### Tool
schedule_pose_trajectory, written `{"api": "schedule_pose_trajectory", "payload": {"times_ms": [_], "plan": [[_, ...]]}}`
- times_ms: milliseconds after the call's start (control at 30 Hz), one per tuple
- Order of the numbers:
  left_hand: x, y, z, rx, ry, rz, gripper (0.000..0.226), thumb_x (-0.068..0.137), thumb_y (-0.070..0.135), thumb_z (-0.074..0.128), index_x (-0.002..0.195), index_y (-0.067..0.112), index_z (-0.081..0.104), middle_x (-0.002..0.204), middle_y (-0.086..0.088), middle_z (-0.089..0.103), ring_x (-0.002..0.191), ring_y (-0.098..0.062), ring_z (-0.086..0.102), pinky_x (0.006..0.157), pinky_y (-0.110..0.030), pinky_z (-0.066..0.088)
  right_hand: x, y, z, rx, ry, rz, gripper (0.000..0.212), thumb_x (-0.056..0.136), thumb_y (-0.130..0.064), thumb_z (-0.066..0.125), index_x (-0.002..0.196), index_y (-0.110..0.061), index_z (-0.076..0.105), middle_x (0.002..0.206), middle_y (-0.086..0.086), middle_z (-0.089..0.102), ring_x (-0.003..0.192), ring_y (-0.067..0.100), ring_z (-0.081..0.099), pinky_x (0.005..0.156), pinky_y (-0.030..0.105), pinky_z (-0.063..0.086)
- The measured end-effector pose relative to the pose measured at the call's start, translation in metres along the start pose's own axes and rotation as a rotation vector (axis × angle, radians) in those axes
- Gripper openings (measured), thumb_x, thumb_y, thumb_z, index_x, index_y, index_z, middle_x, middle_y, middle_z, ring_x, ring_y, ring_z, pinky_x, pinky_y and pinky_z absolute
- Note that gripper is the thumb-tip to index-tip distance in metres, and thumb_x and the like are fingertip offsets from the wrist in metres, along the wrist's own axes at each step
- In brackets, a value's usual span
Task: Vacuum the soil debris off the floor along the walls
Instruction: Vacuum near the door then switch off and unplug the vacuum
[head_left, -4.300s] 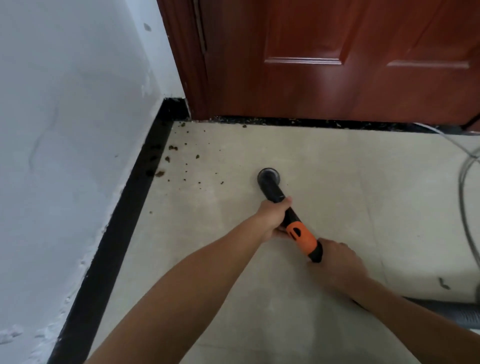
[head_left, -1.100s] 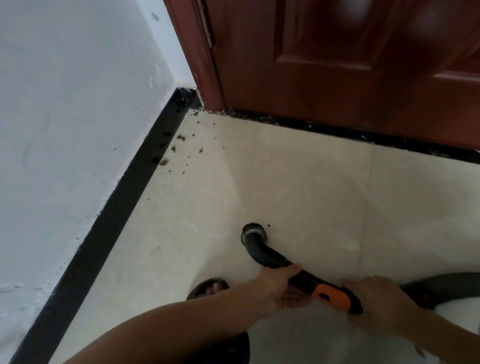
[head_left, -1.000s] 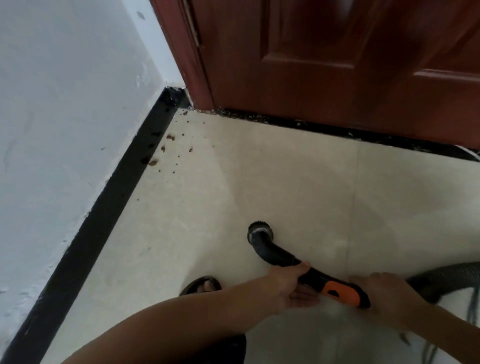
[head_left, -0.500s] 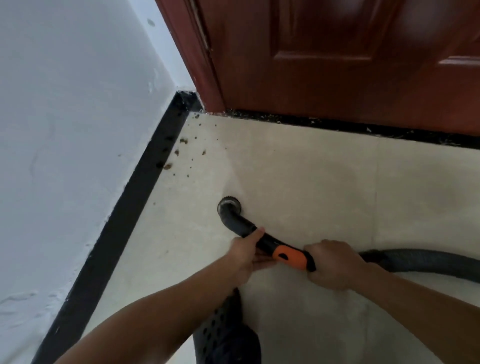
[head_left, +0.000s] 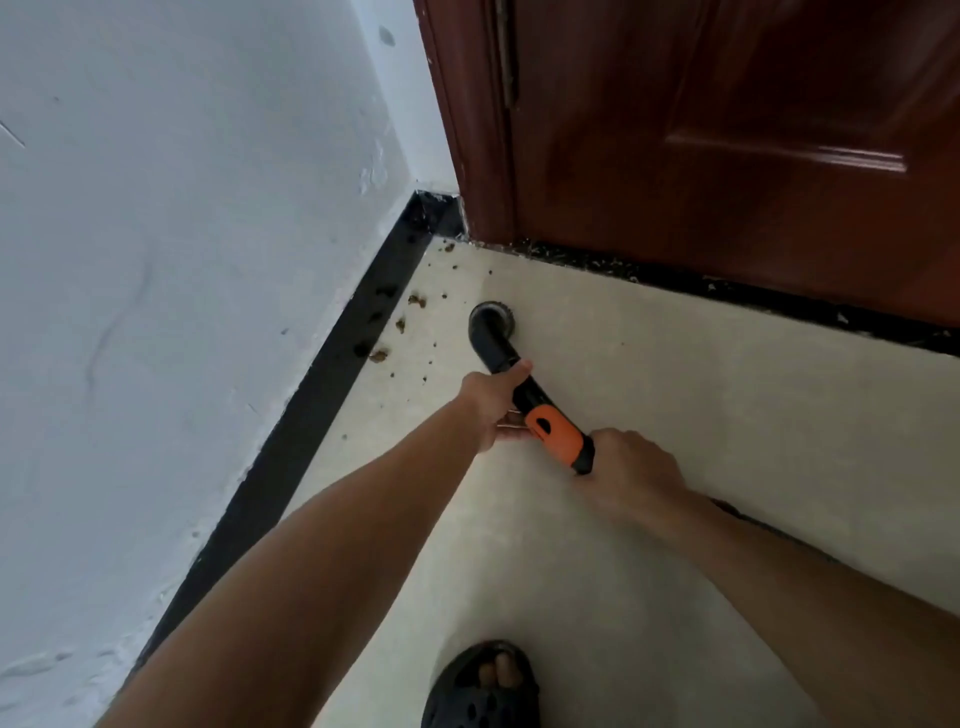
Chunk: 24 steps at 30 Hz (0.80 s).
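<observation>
One white plaster wall (head_left: 182, 260) and one black baseboard strip (head_left: 311, 415) on your left. Along it lies a scatter of brown soil crumbs (head_left: 378, 355), several lumps plus specks. Just right of them, your single black curved vacuum nozzle with orange collar (head_left: 493, 343) sits mouth-down on the cream tiled floor (head_left: 675, 415). Your left hand (head_left: 493, 405) grasps the black tube, and your right hand (head_left: 631, 467) clasps behind the orange. One red-brown wooden door (head_left: 727, 130) beyond, one black perforated sandal (head_left: 480, 691) below.

Soil crumbs (head_left: 378, 355) lie left of the vacuum wand (head_left: 532, 397), apparently against the baseboard (head_left: 332, 384).
</observation>
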<state>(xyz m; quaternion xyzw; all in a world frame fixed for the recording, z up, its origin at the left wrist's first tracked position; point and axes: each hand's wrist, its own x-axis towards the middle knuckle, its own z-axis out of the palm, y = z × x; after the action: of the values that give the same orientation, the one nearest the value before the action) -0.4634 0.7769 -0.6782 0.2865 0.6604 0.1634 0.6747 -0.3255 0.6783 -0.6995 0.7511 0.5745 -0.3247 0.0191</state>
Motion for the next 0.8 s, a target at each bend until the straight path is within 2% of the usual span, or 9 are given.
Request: {"api": "schedule_pose_trajectory", "payload": {"times_ms": [100,167,233,333,433,500,600,700,800], "plan": [[0.009,0.017,0.014,0.014,0.007,0.023,0.049,0.090,0.031,0.067,0.119,-0.006,0.053,0.091,-0.019,0.065,0.069,-0.030,0.067,0.051,-0.038,0.058,0.012,0.002,-0.010,0.048,0.017,0.072,0.020,0.077,-0.032,0.065,0.096,-0.024,0.061,0.073,-0.006,0.056,0.067,0.020,0.057,0.062,0.026,0.043],[0.011,0.014,0.012,0.025,0.018,0.017,0.049,0.090,0.031,0.067,0.119,-0.006,0.052,0.094,-0.021,0.066,0.066,-0.028,0.066,0.047,-0.035,0.057,0.011,0.003,-0.008,0.064,-0.024,0.057,0.016,0.077,-0.031,0.065,0.091,-0.025,0.060,0.070,-0.007,0.056,0.064,0.017,0.057,0.059,0.025,0.042],[0.014,0.007,0.004,0.013,0.020,0.000,0.049,0.090,0.031,0.066,0.119,-0.006,0.052,0.100,-0.023,0.067,0.069,-0.030,0.067,0.050,-0.037,0.059,0.011,0.001,-0.005,0.048,-0.055,0.017,0.013,0.075,-0.029,0.064,0.086,-0.025,0.058,0.069,-0.006,0.057,0.065,0.019,0.059,0.057,0.025,0.042],[0.022,0.013,-0.004,-0.047,0.040,0.022,0.046,0.091,0.030,0.065,0.118,-0.005,0.053,0.098,-0.021,0.066,0.071,-0.030,0.067,0.058,-0.039,0.060,0.026,-0.007,-0.013,0.014,-0.057,-0.011,0.012,0.076,-0.029,0.063,0.086,-0.025,0.057,0.073,-0.004,0.058,0.073,0.023,0.063,0.064,0.028,0.048],[0.032,0.030,0.002,-0.064,0.069,0.064,0.045,0.092,0.033,0.063,0.119,-0.002,0.054,0.097,-0.016,0.065,0.075,-0.027,0.065,0.053,-0.034,0.056,0.046,-0.014,-0.026,0.063,-0.055,0.004,0.012,0.076,-0.027,0.065,0.085,-0.024,0.056,0.074,-0.002,0.059,0.072,0.023,0.062,0.063,0.028,0.047],[0.039,0.041,0.011,-0.048,0.054,0.071,0.044,0.092,0.034,0.062,0.120,0.001,0.053,0.100,-0.015,0.064,0.077,-0.025,0.064,0.051,-0.033,0.055,0.056,-0.011,-0.034,0.091,-0.057,0.021,0.013,0.075,-0.026,0.065,0.076,-0.025,0.052,0.073,-0.001,0.059,0.070,0.023,0.061,0.058,0.027,0.043],[0.051,0.056,0.019,-0.044,0.032,0.059,0.040,0.092,0.032,0.063,0.117,0.004,0.050,0.097,-0.014,0.063,0.072,-0.022,0.064,0.050,-0.032,0.056,0.070,-0.003,-0.047,0.099,-0.051,0.041,0.021,0.074,-0.023,0.066,0.067,-0.026,0.046,0.068,0.001,0.058,0.067,0.024,0.061,0.056,0.026,0.040],[0.063,0.067,0.013,-0.074,0.051,0.060,0.038,0.092,0.030,0.064,0.116,0.004,0.050,0.103,-0.017,0.064,0.073,-0.024,0.064,0.044,-0.031,0.057,0.088,-0.009,-0.057,0.085,-0.066,0.005,0.022,0.075,-0.022,0.068,0.067,-0.026,0.048,0.069,0.001,0.059,0.068,0.024,0.063,0.058,0.027,0.043],[0.077,0.080,-0.005,-0.120,0.073,0.074,0.034,0.093,0.028,0.063,0.112,0.003,0.051,0.103,-0.017,0.065,0.079,-0.028,0.066,0.046,-0.034,0.058,0.111,-0.029,-0.065,0.054,-0.077,-0.040,0.020,0.077,-0.023,0.069,0.071,-0.025,0.050,0.072,0.002,0.059,0.069,0.025,0.062,0.058,0.027,0.043]]}}
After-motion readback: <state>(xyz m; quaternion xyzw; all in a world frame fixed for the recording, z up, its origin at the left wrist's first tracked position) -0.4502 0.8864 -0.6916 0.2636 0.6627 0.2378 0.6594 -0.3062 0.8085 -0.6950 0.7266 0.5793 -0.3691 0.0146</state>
